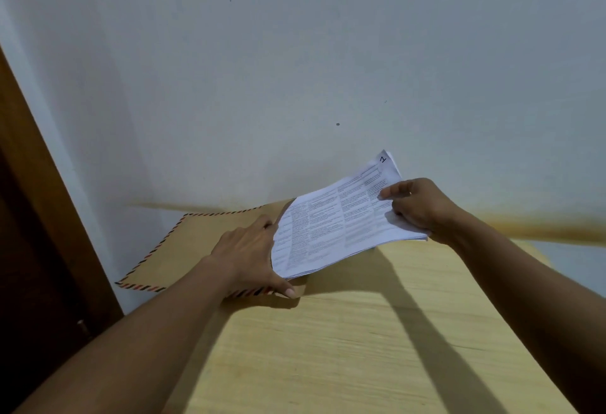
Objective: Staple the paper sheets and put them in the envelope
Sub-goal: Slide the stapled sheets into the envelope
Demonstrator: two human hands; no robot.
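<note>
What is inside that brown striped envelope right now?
The paper sheets have one end at the envelope's mouth, where the left hand holds it; the right hand grips their other end. The envelope's interior is covered, so any contents are unseen.

pale wall [295, 53], wooden table [360, 348], possibly door [29, 249]
</note>
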